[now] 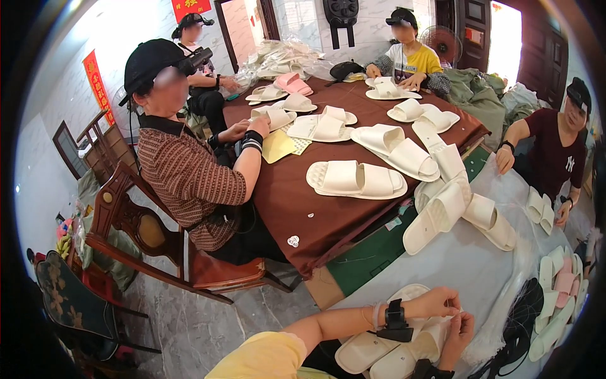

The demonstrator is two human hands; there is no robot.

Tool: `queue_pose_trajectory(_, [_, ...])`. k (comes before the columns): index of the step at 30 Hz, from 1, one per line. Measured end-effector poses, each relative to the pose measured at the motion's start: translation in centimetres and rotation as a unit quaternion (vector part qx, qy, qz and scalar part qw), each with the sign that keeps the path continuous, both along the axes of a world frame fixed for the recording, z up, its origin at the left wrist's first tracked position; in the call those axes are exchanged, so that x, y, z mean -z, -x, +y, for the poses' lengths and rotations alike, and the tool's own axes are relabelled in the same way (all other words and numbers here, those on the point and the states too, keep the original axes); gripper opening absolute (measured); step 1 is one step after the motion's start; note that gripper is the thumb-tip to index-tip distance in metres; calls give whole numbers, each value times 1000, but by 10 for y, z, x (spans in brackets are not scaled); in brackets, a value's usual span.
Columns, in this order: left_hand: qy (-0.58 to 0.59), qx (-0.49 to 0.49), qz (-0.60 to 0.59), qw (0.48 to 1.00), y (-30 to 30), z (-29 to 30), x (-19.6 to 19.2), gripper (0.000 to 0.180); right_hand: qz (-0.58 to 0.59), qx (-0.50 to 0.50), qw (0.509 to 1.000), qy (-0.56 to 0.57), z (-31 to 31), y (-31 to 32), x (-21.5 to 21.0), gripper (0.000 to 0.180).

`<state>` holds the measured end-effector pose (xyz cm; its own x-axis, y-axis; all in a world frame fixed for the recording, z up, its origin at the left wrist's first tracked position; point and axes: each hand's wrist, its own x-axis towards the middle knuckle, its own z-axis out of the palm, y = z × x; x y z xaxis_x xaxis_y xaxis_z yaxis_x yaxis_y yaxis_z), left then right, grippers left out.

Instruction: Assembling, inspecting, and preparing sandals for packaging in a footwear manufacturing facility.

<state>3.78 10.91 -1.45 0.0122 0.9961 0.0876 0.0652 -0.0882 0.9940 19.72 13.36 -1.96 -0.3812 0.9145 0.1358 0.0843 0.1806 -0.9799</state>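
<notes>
Cream slippers (pixel 385 354) of soft foam, matt and smooth, in the left grip (pixel 435 302) and right grip (pixel 457 335). Black plastic band (pixel 395 314) on the left wrist. Brown cloth (pixel 328 215), matt and slightly creased, over the surface. Clear plastic sheet (pixel 467 265), glossy and wrinkled, over the nearer surface. Dark carved wooden chair (pixel 136 227), varnished and shiny. Grey stone floor (pixel 208 322), polished. Ribbed knit top (pixel 186 177), matt, on the seated person. Pale yellow paper sheet (pixel 276 146), flat and dull.

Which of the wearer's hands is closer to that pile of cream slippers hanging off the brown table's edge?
Left. The left hand sits higher, nearer the hanging slippers; the right hand lies below it, farther away.
</notes>
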Motion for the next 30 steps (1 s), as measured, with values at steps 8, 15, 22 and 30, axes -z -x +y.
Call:
queue_pose_trajectory(8, [25,0,-25,999,0,-2,-8,16,8,6,1000,-1,0,2,-1,12])
queue_pose_trajectory(15, [3,3,-12,1000,-2,-3,0,16,-2,-2,1000,-11,-2,1,-2,11])
queue_pose_trajectory(22, [-1,-6,-13,1000,-7,0,3,17,-48,55,997,-27,-6,0,-5,10])
queue_pose_trajectory(30, [57,-4,32,998,6,0,-12,18,-16,10,1000,-6,8,2,2,10])
